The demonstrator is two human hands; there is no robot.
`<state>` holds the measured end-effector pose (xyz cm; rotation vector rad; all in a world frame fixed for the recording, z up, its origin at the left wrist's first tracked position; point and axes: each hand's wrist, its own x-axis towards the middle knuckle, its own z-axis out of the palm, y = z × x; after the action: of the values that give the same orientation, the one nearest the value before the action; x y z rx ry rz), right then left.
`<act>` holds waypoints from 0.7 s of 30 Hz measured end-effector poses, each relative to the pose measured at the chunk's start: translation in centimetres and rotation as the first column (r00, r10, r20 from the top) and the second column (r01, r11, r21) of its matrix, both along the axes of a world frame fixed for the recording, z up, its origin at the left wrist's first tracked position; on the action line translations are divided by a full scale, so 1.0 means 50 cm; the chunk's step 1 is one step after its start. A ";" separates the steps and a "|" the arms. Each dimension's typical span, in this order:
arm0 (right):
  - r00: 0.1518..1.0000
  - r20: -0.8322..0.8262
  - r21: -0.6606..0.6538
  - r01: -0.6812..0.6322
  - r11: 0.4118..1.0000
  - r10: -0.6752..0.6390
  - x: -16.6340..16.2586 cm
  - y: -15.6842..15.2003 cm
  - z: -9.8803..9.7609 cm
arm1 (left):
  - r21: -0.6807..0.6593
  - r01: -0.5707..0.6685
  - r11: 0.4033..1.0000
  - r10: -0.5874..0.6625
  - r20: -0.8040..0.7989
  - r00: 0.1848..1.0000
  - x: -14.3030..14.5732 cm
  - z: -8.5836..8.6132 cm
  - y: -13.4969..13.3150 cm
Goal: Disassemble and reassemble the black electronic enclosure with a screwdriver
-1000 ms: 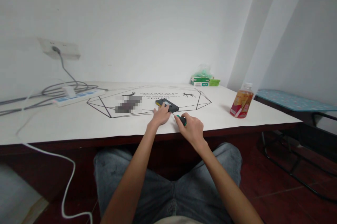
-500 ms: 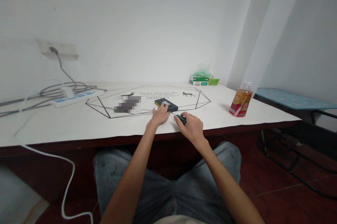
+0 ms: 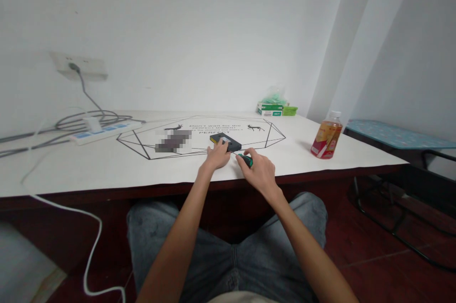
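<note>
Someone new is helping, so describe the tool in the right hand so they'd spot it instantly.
On the white table, find the flat black box. Nearer the front edge, the right hand grips the tool, its thin shaft pointing toward the box. Unlike the box, it has a green-and-black handle.

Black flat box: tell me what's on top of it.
The left hand rests on the black flat box, by a pale patch; the surface beneath the hand cannot be seen.

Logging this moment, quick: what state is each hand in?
Left hand: touching the flat black rectangular case; open or closed, can't tell.
Right hand: closed, holding a green-and-black-handled screwdriver.
</note>
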<state>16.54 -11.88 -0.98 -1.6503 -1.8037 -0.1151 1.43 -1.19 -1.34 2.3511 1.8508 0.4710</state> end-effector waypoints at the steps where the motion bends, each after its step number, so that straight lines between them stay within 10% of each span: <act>1: 0.999 -0.026 0.001 -0.036 0.999 0.036 0.002 -0.001 -0.002 | 0.001 -0.001 1.000 0.001 0.001 1.000 0.000 -0.001 0.001; 12: 0.987 0.079 0.020 0.142 0.990 -0.143 -0.007 -0.001 0.003 | -0.016 0.007 1.000 -0.007 0.005 1.000 -0.003 -0.001 0.003; 21: 0.998 0.064 0.036 -0.019 0.999 0.017 0.018 0.003 -0.007 | -0.017 0.008 1.000 -0.008 0.018 1.000 -0.004 -0.005 0.007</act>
<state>17.44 -11.72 -1.32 -1.6209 -1.8520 -0.1938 1.25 -0.84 -1.57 2.3352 1.8298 0.4720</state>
